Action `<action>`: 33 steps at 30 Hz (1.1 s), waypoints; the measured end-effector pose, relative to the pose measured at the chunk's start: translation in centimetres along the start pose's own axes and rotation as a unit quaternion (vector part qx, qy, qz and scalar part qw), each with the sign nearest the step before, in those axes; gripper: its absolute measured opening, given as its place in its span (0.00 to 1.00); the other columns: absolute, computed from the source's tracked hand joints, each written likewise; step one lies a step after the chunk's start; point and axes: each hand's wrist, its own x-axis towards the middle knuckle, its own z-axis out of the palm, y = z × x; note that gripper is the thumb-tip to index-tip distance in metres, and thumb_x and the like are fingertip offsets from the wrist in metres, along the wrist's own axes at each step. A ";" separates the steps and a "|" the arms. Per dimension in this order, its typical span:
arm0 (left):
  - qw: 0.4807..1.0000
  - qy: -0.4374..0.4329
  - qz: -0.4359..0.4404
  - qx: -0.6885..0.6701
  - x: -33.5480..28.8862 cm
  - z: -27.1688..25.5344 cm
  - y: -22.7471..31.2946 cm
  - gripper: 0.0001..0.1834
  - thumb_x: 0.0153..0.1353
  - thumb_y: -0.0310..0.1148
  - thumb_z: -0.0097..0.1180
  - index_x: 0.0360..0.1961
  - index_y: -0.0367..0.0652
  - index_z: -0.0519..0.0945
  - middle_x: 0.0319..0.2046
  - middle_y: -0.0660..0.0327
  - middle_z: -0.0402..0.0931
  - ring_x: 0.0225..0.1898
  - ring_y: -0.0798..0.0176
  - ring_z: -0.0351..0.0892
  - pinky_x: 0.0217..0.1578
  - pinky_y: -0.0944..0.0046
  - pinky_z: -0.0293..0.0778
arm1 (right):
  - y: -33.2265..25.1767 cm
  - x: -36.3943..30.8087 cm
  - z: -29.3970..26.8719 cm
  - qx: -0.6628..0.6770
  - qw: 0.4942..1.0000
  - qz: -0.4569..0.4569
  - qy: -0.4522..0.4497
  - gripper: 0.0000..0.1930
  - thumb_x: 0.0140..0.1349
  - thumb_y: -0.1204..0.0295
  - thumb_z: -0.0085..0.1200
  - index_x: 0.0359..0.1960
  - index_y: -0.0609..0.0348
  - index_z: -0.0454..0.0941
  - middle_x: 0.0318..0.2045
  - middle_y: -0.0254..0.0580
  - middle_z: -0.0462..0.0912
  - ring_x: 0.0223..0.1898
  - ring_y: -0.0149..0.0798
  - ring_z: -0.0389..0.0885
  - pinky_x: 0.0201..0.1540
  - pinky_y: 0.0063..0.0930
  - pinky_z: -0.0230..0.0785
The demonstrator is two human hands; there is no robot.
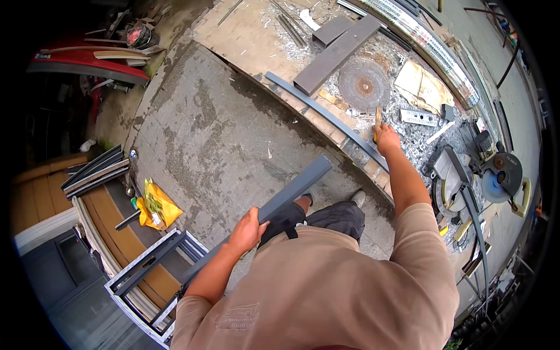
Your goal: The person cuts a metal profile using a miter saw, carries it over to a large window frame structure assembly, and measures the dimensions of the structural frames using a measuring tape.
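My left hand [247, 228] grips a long grey metal profile [294, 188] near its middle; the bar slants from lower left up to the right, above the concrete floor. My right hand [387, 139] reaches out over the low workbench and holds a small yellow-handled tool [377, 120] against a thin grey strip [326, 114] lying along the bench edge. A round rusty disc [364, 84] sits just beyond that hand.
A wide grey profile [336, 53] lies on the bench among metal shavings. A chop saw [496, 175] stands at the right. Grey frames [153, 258] lean at lower left beside a yellow bag [156, 204]. Stacked profiles [93, 169] lie at left.
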 end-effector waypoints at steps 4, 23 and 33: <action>0.999 0.018 -0.035 -0.017 1.9 -5.5 -4.8 0.23 0.72 0.39 0.64 0.52 0.34 0.66 0.43 0.30 0.80 0.47 0.24 0.81 0.47 0.36 0.78 | -1.5 0.3 0.3 0.042 0.991 0.108 0.064 0.21 0.70 0.70 0.55 0.64 0.47 0.76 0.57 0.51 0.78 0.65 0.55 0.78 0.60 0.46 0.79; 0.980 0.144 -0.125 -0.055 19.0 -34.7 -19.0 0.24 0.73 0.39 0.63 0.54 0.34 0.64 0.44 0.29 0.82 0.48 0.23 0.81 0.48 0.34 0.78 | -42.9 14.8 -32.9 0.866 0.347 -0.152 -0.326 0.11 0.74 0.59 0.52 0.43 0.53 0.76 0.46 0.47 0.84 0.50 0.52 0.86 0.58 0.54 0.81; 0.962 0.155 -0.176 -0.139 26.6 -48.8 -35.3 0.27 0.73 0.44 0.62 0.55 0.33 0.65 0.46 0.27 0.81 0.49 0.20 0.81 0.50 0.33 0.76 | -71.6 25.8 -42.9 0.730 0.461 -0.164 -0.477 0.09 0.69 0.74 0.56 0.49 0.58 0.78 0.41 0.44 0.83 0.43 0.45 0.88 0.54 0.44 0.84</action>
